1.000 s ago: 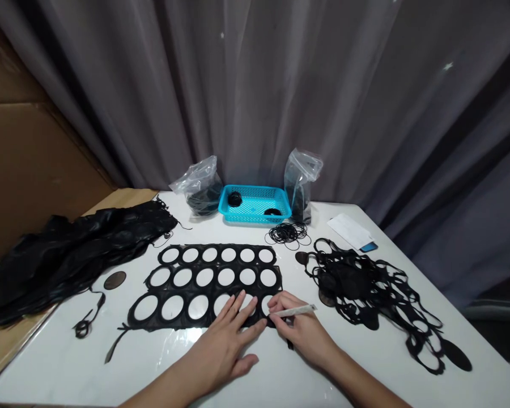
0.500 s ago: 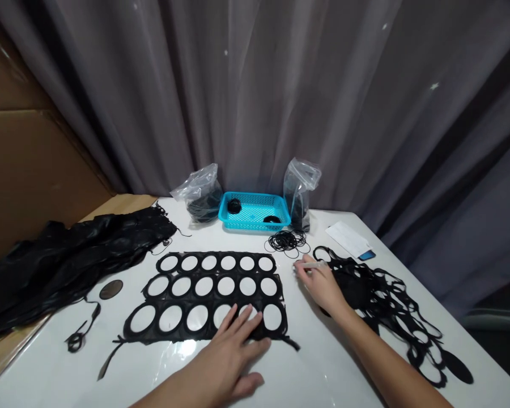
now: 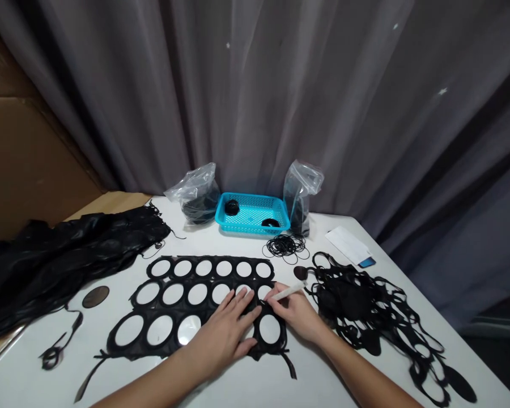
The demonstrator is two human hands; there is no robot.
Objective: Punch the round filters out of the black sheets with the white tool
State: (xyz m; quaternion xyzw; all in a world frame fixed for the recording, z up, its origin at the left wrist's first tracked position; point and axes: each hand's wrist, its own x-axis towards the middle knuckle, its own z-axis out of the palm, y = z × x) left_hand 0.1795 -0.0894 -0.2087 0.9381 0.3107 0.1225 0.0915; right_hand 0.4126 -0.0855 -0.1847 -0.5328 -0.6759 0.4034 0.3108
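pinching a slim white stick (image 3: 289,290), the right hand (image 3: 298,313) sits over a flat black round-holed sheet (image 3: 176,310), the left hand (image 3: 226,330) spread just left of that grip.

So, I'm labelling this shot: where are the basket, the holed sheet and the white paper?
Basket (image 3: 249,217), head view: bare floor.
Holed sheet (image 3: 177,310), head view: between hole rows.
White paper (image 3: 347,245), head view: its middle.

holed sheet (image 3: 185,301): on table (image 3: 249,392) | basket (image 3: 251,229): behind, between bags (image 3: 297,205) | scraps (image 3: 352,299): right of sheet

the left hand (image 3: 223,334) hides part of the black sheet (image 3: 185,309).
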